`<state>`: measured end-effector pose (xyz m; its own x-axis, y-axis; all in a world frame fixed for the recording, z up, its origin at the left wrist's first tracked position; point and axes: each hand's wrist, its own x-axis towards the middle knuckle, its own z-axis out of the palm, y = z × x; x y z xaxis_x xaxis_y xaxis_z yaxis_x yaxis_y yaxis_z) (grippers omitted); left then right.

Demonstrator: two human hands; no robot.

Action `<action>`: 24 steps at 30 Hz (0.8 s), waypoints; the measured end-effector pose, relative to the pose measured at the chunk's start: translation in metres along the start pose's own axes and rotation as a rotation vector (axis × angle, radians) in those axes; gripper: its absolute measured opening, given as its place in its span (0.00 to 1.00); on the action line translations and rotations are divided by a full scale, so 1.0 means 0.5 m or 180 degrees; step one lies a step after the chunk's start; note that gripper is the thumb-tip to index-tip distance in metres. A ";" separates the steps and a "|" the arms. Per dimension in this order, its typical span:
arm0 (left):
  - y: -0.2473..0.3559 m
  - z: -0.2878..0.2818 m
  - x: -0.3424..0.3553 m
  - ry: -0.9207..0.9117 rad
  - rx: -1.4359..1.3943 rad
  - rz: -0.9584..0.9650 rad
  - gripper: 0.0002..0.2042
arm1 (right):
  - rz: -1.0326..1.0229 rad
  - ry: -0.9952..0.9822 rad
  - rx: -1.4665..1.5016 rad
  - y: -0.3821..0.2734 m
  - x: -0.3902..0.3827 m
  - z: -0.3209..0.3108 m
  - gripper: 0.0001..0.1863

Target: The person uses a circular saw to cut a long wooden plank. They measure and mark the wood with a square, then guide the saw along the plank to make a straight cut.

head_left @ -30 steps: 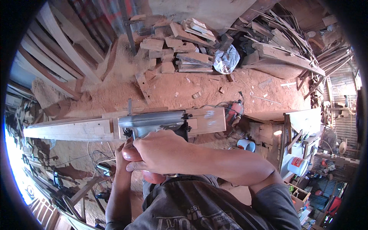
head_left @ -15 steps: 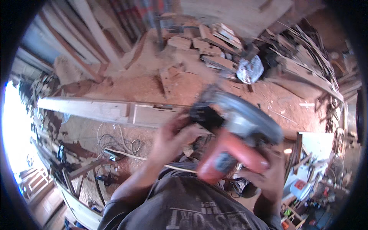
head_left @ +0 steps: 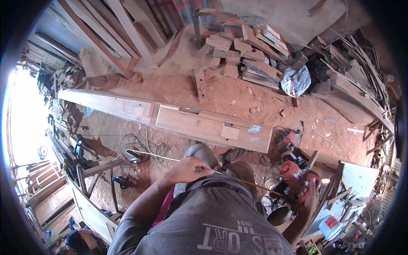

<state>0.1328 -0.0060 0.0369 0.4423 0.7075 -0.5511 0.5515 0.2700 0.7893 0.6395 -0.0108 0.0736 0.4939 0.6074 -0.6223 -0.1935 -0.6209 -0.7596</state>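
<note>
Saw moves off the work: the orange circular saw (head_left: 293, 178), half a second ago up in front of the chest in both hands, now hangs low at the person's right side. Right hand (head_left: 309, 196) is clenched around its handle, carrying it alone, well apart from the long plank (head_left: 212, 127) on the floor. Left hand (head_left: 187, 170) has let go of the saw and sits at the waist, fingers pinched on a thin cord (head_left: 259, 186) that runs across the body toward the saw. Plank lies flat across the red sawdust floor (head_left: 178, 87), a small pale patch piece (head_left: 229, 132) near its right end, nothing touching it. A second red power tool (head_left: 289, 140) sits on the floor just past the plank's right end. Judgement: tool is being shifted aside and its cord managed; no cutting on the plank at this moment. Offcut pile (head_left: 250, 55) beyond, untouched.
</note>
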 end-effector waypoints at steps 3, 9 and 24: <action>-0.159 0.054 -0.048 -0.0152 0.0022 0.0236 0.24 | -0.0088 -0.0139 0.0364 0.079 0.060 0.027 0.15; -0.228 0.128 -0.071 -0.0475 -0.0559 -0.1599 0.41 | 0.0501 -0.0565 -0.0390 0.249 0.266 0.023 0.15; -0.282 0.268 -0.087 -0.0047 -0.2095 -0.1658 0.34 | 0.1084 -0.0898 -0.0980 0.393 0.427 0.139 0.21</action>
<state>0.1304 -0.1626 -0.0868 0.2571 0.3793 -0.8888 0.1646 0.8891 0.4271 0.6483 0.0315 -0.2216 0.1914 0.4295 -0.8825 -0.0243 -0.8968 -0.4418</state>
